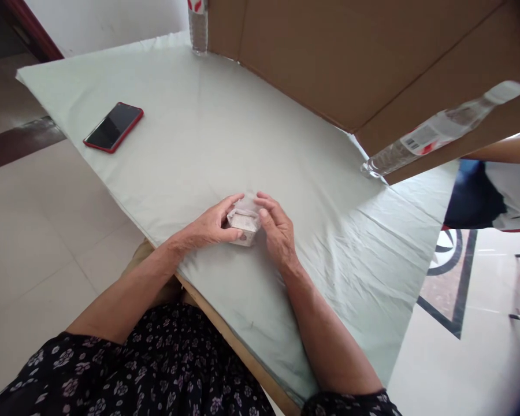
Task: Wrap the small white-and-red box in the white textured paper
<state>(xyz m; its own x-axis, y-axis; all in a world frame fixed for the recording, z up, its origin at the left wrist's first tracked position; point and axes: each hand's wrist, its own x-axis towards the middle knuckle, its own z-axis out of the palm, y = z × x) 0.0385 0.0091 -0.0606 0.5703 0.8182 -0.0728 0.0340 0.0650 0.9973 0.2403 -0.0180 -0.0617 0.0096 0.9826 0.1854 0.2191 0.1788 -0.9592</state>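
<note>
Seen from above, a person's two bare hands meet over a small pale box (243, 236) near the close edge of a desk (242, 351) spread with a pale green cloth (225, 127). Thin, whitish wrapping (248, 203) rises loosely at the box's far side. The left hand (208, 228) has hold of the box from the left, its thumb across the near face and its fingers (233, 199) curled round the far side, parted by about the width of the box. The right hand (279, 231) curves in from the right, half open, thumb and fingers bent towards the wrapping; whether they pinch any of it is impossible to tell.

Further off to the left lies a dark-screened phone (114, 127) in a red case. A large brown cardboard panel (307, 58) runs along the far side of the desk, with one clear plastic bottle (198, 29) at its left end and another bottle (429, 138), slanting in this view, towards the right. Beyond the panel, at the right edge, part of another person's arm (507, 150) shows.
</note>
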